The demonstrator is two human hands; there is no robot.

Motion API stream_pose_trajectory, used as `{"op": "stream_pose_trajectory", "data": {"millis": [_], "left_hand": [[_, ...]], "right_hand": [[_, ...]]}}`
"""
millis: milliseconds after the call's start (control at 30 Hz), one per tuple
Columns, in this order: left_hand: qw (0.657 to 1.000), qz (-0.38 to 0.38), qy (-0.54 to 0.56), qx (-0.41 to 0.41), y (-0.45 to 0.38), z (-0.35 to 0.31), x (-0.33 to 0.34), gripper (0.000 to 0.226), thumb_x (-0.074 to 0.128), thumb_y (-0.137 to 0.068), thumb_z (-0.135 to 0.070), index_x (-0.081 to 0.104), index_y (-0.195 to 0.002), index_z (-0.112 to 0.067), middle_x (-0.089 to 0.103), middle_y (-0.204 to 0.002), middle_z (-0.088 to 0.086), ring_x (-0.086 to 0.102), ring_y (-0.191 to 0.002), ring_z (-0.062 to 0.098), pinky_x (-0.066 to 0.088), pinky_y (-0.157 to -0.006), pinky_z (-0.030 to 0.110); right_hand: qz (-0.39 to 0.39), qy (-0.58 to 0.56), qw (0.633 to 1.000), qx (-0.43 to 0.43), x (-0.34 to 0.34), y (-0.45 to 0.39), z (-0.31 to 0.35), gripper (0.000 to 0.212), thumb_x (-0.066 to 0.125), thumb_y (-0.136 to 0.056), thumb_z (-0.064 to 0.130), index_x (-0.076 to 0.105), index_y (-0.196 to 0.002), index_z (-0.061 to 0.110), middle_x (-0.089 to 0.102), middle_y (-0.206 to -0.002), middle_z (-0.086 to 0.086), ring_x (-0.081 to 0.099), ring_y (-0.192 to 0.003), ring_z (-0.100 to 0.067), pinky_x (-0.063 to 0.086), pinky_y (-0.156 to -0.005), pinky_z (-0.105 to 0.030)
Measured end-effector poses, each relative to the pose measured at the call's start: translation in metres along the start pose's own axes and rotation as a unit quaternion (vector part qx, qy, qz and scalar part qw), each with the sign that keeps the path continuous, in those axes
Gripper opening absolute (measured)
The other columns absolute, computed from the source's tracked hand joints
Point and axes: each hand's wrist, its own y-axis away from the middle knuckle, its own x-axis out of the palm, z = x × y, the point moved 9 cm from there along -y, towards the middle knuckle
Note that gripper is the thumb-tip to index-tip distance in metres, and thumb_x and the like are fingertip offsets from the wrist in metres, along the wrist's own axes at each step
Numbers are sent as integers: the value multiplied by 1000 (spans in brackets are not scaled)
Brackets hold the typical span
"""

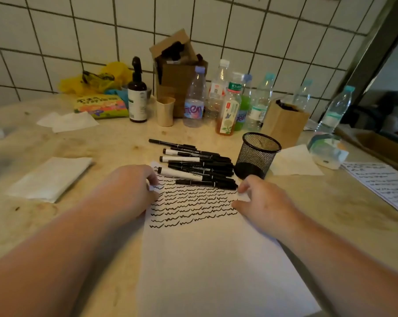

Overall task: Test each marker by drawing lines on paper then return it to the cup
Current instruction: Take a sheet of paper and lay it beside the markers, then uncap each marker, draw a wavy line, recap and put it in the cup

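Fingertips of left hand (134,186) curled under and hidden at left edge of paper (207,259); grip on sheet not determinable. Right hand (262,202) at right edge, thumb and forefinger pinching a small white bit, identity unclear. Black mesh cup (257,154) upright just beyond paper's far right corner, nothing visible inside. Markers (198,165) heaped flat across far end of sheet, black and white barrels, capped. Rows of black wavy lines below. Bench (67,225) mottled, stone-like.
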Motion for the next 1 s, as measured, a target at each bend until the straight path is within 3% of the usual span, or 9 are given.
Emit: {"op": "stream_pose_trajectory", "data": {"millis": [100,167,333,433,700,767,867,1000], "left_hand": [[1000,-22,-9,-4,-2,2,-1,14,69,-87,-31,63,-100,-31,62,-83,-12,59,-63,5,45,-58,25],[999,-30,-18,-7,-4,3,-2,17,68,-88,-33,63,-104,-31,63,-87,-11,59,-68,8,44,-61,26],[998,-38,-39,-21,-8,5,-1,27,69,-86,-35,65,-112,-30,65,-97,-7,61,-83,16,47,-69,28],[998,-42,-48,-18,-7,3,-1,30,68,-86,-35,64,-115,-29,62,-96,-6,56,-85,16,46,-70,27],[998,-40,-36,-28,-3,1,-3,29,67,-88,-30,64,-117,-29,61,-96,-9,56,-83,14,44,-69,24],[998,-36,-18,-41,-3,2,-3,28,66,-88,-26,64,-116,-29,65,-98,-7,61,-79,14,44,-66,23],[998,-33,-16,-51,-4,2,-3,25,66,-88,-26,66,-113,-29,63,-83,-9,62,-76,14,41,-56,21],[998,-16,-40,-44,-6,0,0,26,68,-88,-33,66,-113,-28,61,-99,-7,55,-83,14,41,-66,24]], "right_hand": [[-13,41,999,-7,-4,-6,3,27,72,-88,46,51,-98,32,60,-87,6,57,-82,-15,45,-67,-35],[-7,59,998,-7,-6,-10,8,29,72,-87,47,50,-96,31,57,-85,7,55,-80,-14,44,-65,-34],[-39,99,990,-93,-10,-22,38,37,74,-84,46,59,-114,30,50,-110,5,51,-104,-19,47,-85,-35],[-24,93,984,-151,-1,-27,58,35,71,-90,38,64,-122,26,52,-116,5,45,-116,-18,40,-96,-33],[19,137,981,-135,2,-31,74,7,69,-91,36,69,-94,29,65,-90,7,62,-88,-17,46,-72,-30],[8,46,992,-113,-12,-23,75,11,71,-86,37,68,-83,27,67,-76,8,62,-74,-13,50,-66,-30],[19,-139,986,-92,-25,-7,80,13,72,-83,32,67,-77,22,65,-60,6,57,-59,-11,50,-61,-31],[111,-355,926,-69,2,15,89,16,65,-89,15,62,-74,19,60,-54,1,52,-51,-13,42,-51,-27]]}}
